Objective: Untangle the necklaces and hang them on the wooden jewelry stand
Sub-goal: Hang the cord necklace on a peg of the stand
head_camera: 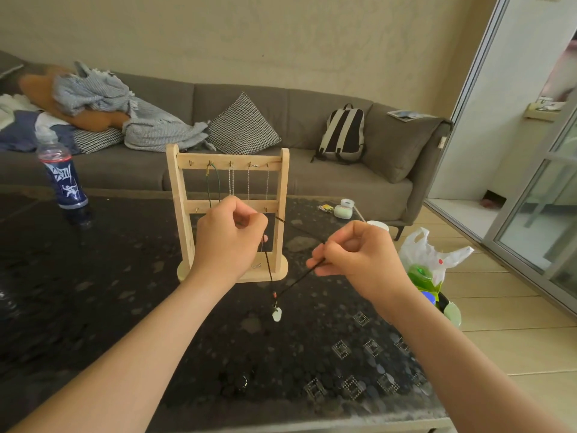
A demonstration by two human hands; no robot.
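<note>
Both hands are up in front of the stand [175, 195], which sits upright on the dark patterned table [93, 307]. The left hand [231, 237] has its fingers curled and pinches the black cord [270, 271] right before the stand's lower bar. The right hand [359, 256], lower and off to the side, pinches the same cord between thumb and fingertips. A short stretch of cord runs taut from one hand to the other. Two strands drop from the hands and meet in a V at small beads and a pale pendant [277, 314]. The pendant is low over the table in front of the stand's base; whether it touches the surface can't be told.

On the top bar's hooks there's a green cord [214, 182] near the left, and three silver chains [231, 181] hang side by side to its right. There's a small mark on the stand's base, too tiny to read.

Far left on the table stands a bottle [64, 179] with a blue label and white graffiti-style lettering, not legible. Behind is a grey sofa [312, 170] with a checked cushion [243, 126] and a backpack [343, 132]. A white plastic bag [432, 253] sits off the table's right edge.
</note>
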